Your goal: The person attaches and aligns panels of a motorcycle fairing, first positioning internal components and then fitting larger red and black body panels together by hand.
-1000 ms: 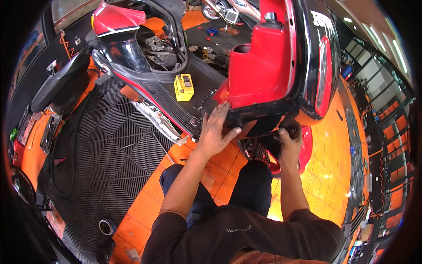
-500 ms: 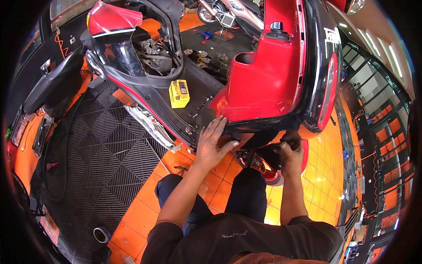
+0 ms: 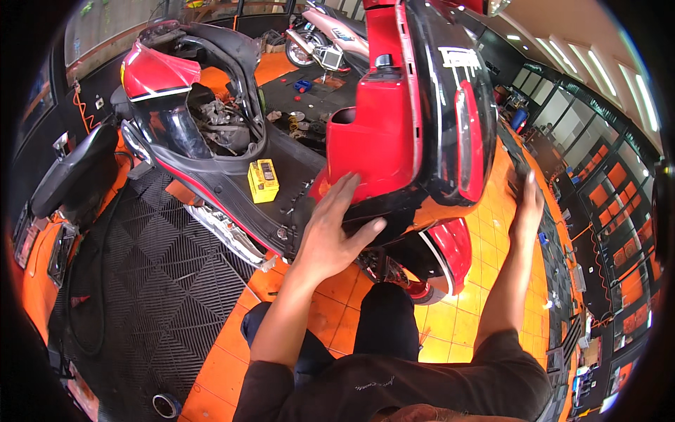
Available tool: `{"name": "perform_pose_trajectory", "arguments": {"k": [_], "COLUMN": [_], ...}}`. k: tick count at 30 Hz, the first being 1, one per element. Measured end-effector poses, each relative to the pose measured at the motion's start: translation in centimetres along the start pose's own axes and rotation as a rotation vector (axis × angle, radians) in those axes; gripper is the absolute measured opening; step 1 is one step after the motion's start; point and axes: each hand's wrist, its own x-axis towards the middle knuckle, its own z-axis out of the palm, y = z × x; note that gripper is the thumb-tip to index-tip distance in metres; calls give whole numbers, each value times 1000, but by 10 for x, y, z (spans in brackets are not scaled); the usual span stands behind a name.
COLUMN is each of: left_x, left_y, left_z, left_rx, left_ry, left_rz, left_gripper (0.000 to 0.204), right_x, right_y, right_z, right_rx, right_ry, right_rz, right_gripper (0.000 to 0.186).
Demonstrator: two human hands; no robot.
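A scooter with a red inner front panel (image 3: 383, 133) and a glossy black outer cover (image 3: 441, 141) stands in front of me. My left hand (image 3: 336, 228) is open, thumb and fingers apart, at the lower edge of the red panel; whether it touches is unclear. Out to the right of the black cover, my right hand (image 3: 526, 204) is raised in the air with its fingers extended and nothing visible in it. Below the cover are the red front fender (image 3: 450, 250) and part of the wheel. A yellow boxed battery (image 3: 263, 181) rests on the black footboard (image 3: 232, 186).
Small loose parts (image 3: 299, 200) lie on the footboard near the panel. The open body (image 3: 225, 126) under the seat area exposes mechanical parts. A detached black seat (image 3: 77, 172) is at the left. Another scooter (image 3: 337, 39) stands behind, and a roll (image 3: 166, 405) lies on the black mat.
My right hand has left the underside of the front cover and moved up and right. My left hand stays by the panel's lower edge. The view has shifted, showing more of the background.
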Motion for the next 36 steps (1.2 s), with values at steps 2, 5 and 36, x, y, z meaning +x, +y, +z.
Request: {"name": "perform_pose_trajectory", "arguments": {"k": [2, 5, 36], "left_x": [25, 60, 80], "left_y": [26, 48, 48], "left_z": [2, 21, 31], "left_rx": [-153, -293, -125], "left_ry": [63, 123, 114], "left_rz": [67, 131, 91], "left_gripper": [76, 76, 95], "right_x": [45, 113, 116], "right_y": [-26, -72, -184], "right_z": [37, 77, 189], "right_rx": [-12, 20, 8], "right_ry": [-87, -344, -303], "right_rz": [-260, -344, -339], "right_gripper": [60, 59, 59]}}
